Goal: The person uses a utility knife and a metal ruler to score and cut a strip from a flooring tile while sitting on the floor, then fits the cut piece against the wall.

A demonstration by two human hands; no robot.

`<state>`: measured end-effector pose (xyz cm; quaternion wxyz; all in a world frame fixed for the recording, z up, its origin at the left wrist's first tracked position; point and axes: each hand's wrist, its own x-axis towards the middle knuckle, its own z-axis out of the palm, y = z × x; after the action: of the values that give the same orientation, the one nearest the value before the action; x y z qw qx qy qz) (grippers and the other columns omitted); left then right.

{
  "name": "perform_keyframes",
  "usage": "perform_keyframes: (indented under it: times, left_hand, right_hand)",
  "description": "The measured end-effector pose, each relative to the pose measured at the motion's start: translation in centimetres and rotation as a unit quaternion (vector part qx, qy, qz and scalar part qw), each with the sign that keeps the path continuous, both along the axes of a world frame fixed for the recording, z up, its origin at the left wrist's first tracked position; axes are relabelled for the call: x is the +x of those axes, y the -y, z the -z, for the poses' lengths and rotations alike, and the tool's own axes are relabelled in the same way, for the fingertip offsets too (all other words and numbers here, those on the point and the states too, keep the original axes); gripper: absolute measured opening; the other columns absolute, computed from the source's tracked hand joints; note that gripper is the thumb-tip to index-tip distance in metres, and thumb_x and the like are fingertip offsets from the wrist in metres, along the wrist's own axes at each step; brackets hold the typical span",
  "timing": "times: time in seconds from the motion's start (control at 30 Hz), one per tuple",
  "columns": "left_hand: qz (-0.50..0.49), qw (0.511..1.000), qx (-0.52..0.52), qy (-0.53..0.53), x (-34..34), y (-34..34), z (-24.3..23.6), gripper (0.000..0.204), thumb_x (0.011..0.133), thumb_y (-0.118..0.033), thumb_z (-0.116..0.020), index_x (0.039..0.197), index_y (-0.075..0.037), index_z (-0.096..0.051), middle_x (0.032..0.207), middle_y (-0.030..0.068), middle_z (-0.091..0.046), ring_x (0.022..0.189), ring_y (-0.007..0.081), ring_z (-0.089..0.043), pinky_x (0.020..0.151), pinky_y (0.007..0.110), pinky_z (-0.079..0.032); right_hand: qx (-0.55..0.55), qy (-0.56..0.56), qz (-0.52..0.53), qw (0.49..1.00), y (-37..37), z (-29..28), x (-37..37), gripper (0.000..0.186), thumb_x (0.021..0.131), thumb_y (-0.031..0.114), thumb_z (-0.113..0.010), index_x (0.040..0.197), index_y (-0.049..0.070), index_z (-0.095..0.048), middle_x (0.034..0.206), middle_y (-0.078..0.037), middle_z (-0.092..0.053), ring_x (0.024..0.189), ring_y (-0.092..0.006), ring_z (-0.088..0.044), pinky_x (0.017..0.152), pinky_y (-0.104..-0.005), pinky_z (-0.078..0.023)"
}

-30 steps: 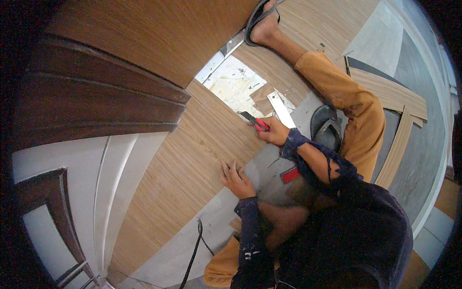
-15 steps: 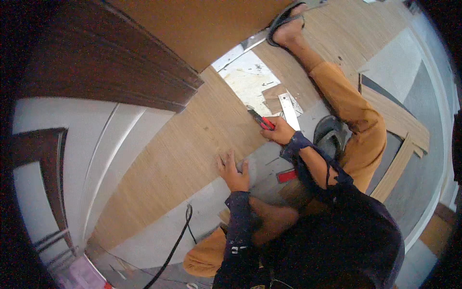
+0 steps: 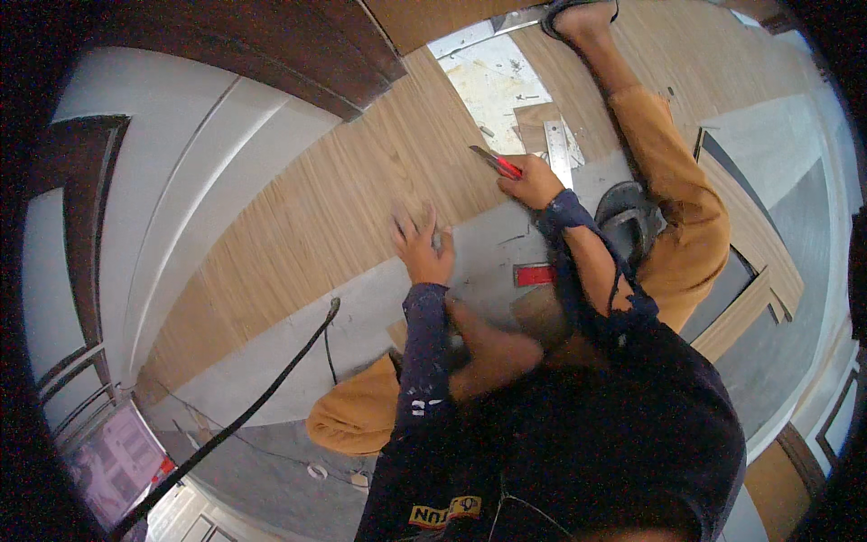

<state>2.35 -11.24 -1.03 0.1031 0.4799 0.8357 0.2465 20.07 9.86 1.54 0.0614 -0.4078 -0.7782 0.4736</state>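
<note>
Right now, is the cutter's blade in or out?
Out: on the cutter in the right hand, a dark blade juts beyond the red handle.

Your bare left hand lies palm down, fingers spread and pointing forward, with your dark-blue-sleeved left forearm extended behind it. Your bare right hand sits farther forward, curled in a grip; your partly bared, dark-blue-sleeved right forearm angles forward and leftward.

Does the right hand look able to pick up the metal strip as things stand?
Probably not straight away: the metal strip lies close by, but the right hand is closed around a red-handled cutter, which would likely have to be set down first.
</note>
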Motion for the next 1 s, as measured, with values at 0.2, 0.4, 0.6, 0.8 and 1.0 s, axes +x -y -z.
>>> perform_keyframes:
  times: [0.2,0.4,0.6,0.8,1.0]
  left_hand:
    - [-0.023,0.999,-0.031,-0.009,0.3,-0.5,-0.7,0.058,0.077,-0.033,-0.076,0.133,-0.031,-0.063,0.160,0.0197,-0.022,0.144,0.0483,-0.018,0.115,0.059,-0.019]
    - [-0.070,0.996,-0.038,-0.048,1.0,-1.0,0.3,0.064,0.071,-0.047,-0.080,0.132,-0.032,-0.063,0.158,0.0209,-0.027,0.143,0.0470,-0.023,0.114,0.059,-0.021]
    - [-0.122,0.992,-0.026,-0.027,1.2,-1.2,0.7,0.076,0.072,-0.042,-0.079,0.141,-0.024,-0.053,0.160,0.0175,-0.024,0.144,0.0464,-0.021,0.115,0.059,-0.019]
    - [-0.105,0.993,-0.041,-0.040,1.4,-0.8,-0.4,0.073,0.076,-0.045,-0.076,0.142,-0.026,-0.053,0.163,0.0153,-0.016,0.145,0.0492,-0.015,0.114,0.064,-0.015]
    - [-0.091,0.993,-0.052,-0.050,1.6,-0.9,0.1,0.068,0.079,-0.048,-0.073,0.142,-0.031,-0.053,0.163,0.0157,-0.014,0.146,0.0492,-0.012,0.114,0.066,-0.010]
  right_hand:
    - [0.124,0.121,-0.033,0.984,0.0,-0.9,0.3,0.058,0.076,0.026,-0.077,0.131,0.021,-0.062,0.117,-0.023,-0.060,0.105,-0.0400,-0.063,0.090,-0.0455,-0.053]
    - [0.117,0.121,0.000,0.986,0.6,-0.8,0.3,0.052,0.078,0.025,-0.076,0.128,0.020,-0.064,0.106,-0.022,-0.064,0.100,-0.0383,-0.065,0.087,-0.0464,-0.053]
    - [0.086,0.117,-0.008,0.989,0.7,0.2,0.4,0.060,0.076,0.026,-0.077,0.133,0.017,-0.060,0.100,-0.024,-0.065,0.099,-0.0388,-0.065,0.085,-0.0472,-0.053]
    - [0.135,0.094,-0.054,0.985,1.9,-1.1,0.9,0.090,0.062,0.030,-0.088,0.142,0.013,-0.049,0.106,-0.020,-0.060,0.099,-0.0398,-0.063,0.083,-0.0463,-0.052]
    - [0.123,0.047,-0.017,0.991,1.7,0.2,1.4,0.090,0.062,0.026,-0.088,0.142,0.013,-0.051,0.100,-0.020,-0.064,0.097,-0.0387,-0.062,0.083,-0.0422,-0.050]
